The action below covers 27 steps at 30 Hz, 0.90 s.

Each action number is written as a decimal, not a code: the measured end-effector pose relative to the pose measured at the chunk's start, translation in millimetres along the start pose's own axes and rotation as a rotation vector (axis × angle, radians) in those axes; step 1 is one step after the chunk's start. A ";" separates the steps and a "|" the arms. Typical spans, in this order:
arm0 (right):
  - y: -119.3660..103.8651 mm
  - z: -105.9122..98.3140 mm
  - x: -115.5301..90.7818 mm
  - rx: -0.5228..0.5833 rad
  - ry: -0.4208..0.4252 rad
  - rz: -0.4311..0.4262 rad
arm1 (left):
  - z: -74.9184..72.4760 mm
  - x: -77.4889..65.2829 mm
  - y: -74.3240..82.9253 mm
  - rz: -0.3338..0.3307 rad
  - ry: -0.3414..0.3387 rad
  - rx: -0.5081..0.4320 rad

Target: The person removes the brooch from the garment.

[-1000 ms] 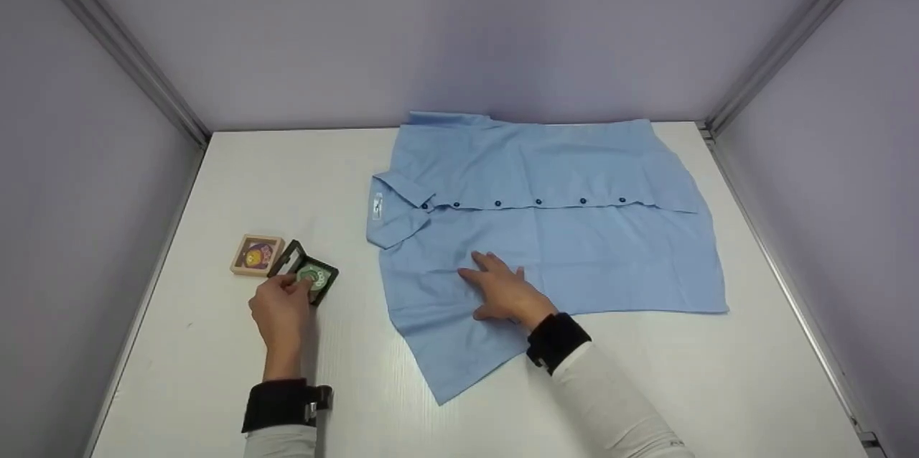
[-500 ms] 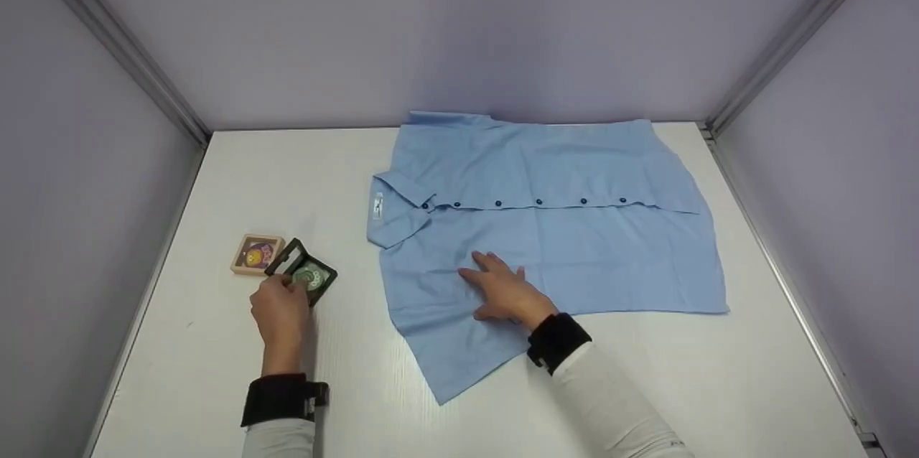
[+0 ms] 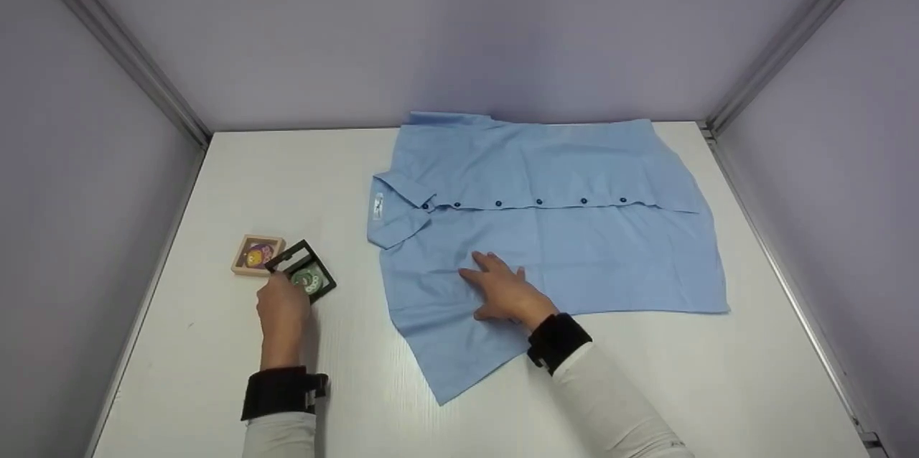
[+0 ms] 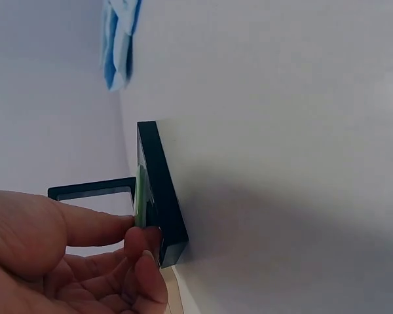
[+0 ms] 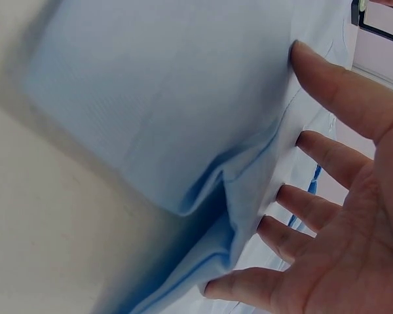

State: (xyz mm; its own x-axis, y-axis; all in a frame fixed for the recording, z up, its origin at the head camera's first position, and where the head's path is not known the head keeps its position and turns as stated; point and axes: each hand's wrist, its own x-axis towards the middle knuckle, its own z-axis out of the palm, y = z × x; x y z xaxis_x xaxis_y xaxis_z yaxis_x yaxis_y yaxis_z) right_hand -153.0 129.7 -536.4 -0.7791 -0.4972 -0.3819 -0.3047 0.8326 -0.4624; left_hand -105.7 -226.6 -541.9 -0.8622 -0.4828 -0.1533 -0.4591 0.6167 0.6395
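My left hand (image 3: 282, 307) is at a small black hinged case (image 3: 328, 284) whose lid is raised. Inside lies a round green disc (image 3: 309, 278) with a pale pattern. In the left wrist view the thumb and a finger pinch the lower end of the disc (image 4: 140, 196), tilted in front of the case (image 4: 162, 190). My right hand (image 3: 505, 293) rests with spread fingers on a light blue shirt (image 3: 617, 257), laid flat with dark buttons along its front. Its fingertips press the cloth in the right wrist view, beside a folded sleeve edge (image 5: 229, 196).
A small wooden box (image 3: 248, 270) with a purple and yellow picture stands right against the case's left side. The white table (image 3: 344, 156) is bounded by grey panels (image 3: 459, 34) at the back and sides. The shirt reaches the table's far edge.
The left hand has shifted slightly up and right, its fingers lower over the case. The case has turned a little and its lid leans further back. The right hand and shirt stay put.
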 end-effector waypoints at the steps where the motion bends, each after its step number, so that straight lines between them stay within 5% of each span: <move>1: 0.2 0.2 -0.1 0.001 0.000 0.000 | 0.7 0.4 -0.7 0.005 0.011 0.007; 16: -0.3 -1.1 -1.5 0.002 0.000 -0.009 | 7.0 7.6 -0.4 -0.021 0.076 0.028; 21: -0.8 -1.5 -1.9 0.010 -0.007 -0.010 | -1.1 -0.5 4.3 -0.002 0.092 0.094; 27: -0.5 0.5 -1.5 0.012 0.002 -0.009 | -20.4 -11.4 21.5 0.132 0.317 0.161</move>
State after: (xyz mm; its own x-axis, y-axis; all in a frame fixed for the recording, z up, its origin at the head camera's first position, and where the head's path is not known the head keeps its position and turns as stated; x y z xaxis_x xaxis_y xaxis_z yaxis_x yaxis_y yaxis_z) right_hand -151.3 130.0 -536.0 -0.7774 -0.5040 -0.3764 -0.3049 0.8252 -0.4754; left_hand -101.4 -220.5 -511.0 -0.8184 -0.5459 0.1795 -0.3983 0.7640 0.5075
